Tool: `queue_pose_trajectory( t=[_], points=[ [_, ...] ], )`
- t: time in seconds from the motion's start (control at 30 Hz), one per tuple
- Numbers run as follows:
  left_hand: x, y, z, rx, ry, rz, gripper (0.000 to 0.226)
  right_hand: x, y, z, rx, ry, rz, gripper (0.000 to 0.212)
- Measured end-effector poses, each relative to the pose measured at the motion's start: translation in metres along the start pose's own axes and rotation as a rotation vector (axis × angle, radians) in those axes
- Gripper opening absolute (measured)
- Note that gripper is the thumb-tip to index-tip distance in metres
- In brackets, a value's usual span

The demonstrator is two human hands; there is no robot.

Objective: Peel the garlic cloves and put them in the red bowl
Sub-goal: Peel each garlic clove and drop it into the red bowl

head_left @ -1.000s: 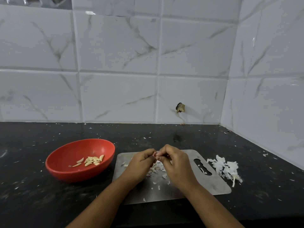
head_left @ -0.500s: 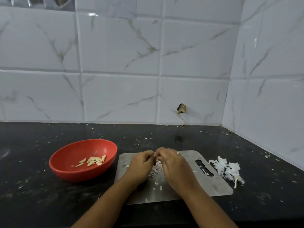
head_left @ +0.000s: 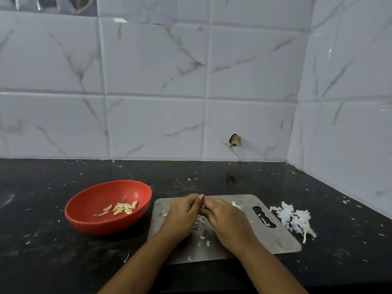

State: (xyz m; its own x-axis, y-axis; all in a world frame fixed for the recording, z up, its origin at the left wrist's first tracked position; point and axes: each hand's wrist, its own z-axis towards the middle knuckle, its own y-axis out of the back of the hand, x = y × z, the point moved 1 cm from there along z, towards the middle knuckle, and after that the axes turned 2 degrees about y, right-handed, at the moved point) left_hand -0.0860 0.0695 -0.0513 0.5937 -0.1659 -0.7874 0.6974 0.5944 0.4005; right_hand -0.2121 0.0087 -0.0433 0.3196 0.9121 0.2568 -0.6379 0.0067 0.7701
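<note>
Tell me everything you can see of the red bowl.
The red bowl is round, shallow and plain, smooth like plastic. It sits upright on the dark speckled counter, just left of the grey cutting board. A small cluster of pale peeled garlic cloves lies in its bottom. The left hand and right hand are over the board, clear of the bowl.

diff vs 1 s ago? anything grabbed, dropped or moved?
Barely anything. The left hand and right hand stay fingertip to fingertip over the steel board, still pinching what looks like a garlic clove, mostly hidden. Nothing was taken or let go. The red bowl, the peeled cloves in it and the skin pile are as before.
</note>
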Motion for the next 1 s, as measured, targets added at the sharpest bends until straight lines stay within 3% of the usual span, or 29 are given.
queue_pose_trajectory(
  t=[0.1,0.27,0.5,0.7,0.87,1.0],
  points=[
    [-0.001,0.001,-0.001,0.007,-0.081,-0.009,0.032,-0.004,-0.001,0.001,-0.026,-0.049,0.117,0.02],
    [-0.003,0.002,-0.004,0.006,-0.164,0.202,0.031,-0.012,-0.003,0.001,-0.046,-0.041,0.237,0.019],
    [-0.008,0.004,-0.004,0.074,0.005,-0.089,0.031,-0.01,-0.002,0.0,-0.127,0.044,0.215,0.022],
    [-0.015,0.009,-0.007,0.229,0.205,-0.376,0.043,-0.01,0.001,0.001,-0.143,0.14,0.097,0.018],
    [-0.016,0.013,-0.005,0.279,0.294,-0.471,0.054,-0.007,0.003,0.003,-0.205,0.253,-0.006,0.015],
    [-0.017,0.011,-0.007,0.272,0.281,-0.457,0.045,-0.01,0.0,0.003,-0.159,0.125,0.178,0.022]
  ],
)
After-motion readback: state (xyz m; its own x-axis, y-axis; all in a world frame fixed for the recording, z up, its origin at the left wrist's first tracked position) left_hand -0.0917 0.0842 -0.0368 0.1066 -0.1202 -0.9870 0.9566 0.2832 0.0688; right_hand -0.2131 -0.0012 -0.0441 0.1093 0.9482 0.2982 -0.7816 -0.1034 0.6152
